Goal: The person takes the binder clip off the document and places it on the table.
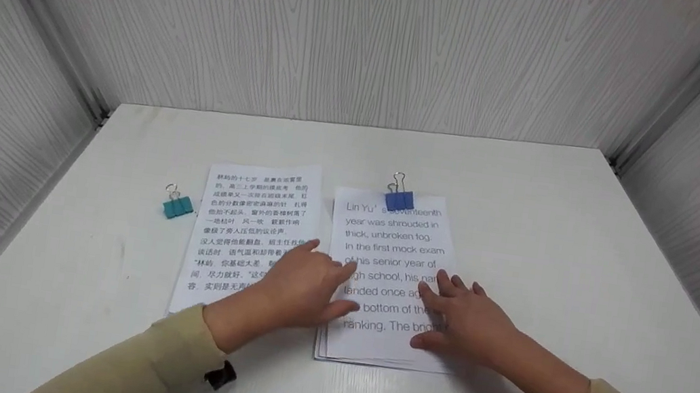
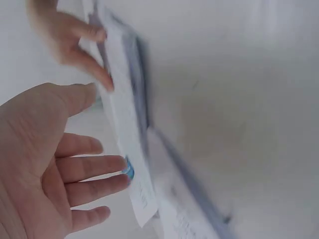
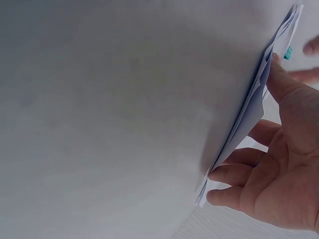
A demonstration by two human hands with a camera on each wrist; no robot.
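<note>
Printed English text covers the top sheet of the right paper stack [image 1: 369,350], whose upper edge carries a blue binder clip [image 1: 399,200]. My right hand [image 1: 476,324] rests along this stack's right side, fingers spread; the right wrist view shows its thumb [image 3: 281,82] at the paper edge. Over the gap between the two stacks is my left hand [image 1: 306,286], fingers extended and nothing held. It partly covers both stacks; whether it touches paper, I cannot tell. The left paper stack [image 1: 261,198] bears Chinese text and has no clip visible on it.
A teal binder clip [image 1: 178,206] lies on the white table [image 1: 528,194], left of the Chinese stack. Pale wood-grain panels [image 1: 372,42] rise at the back and on both sides.
</note>
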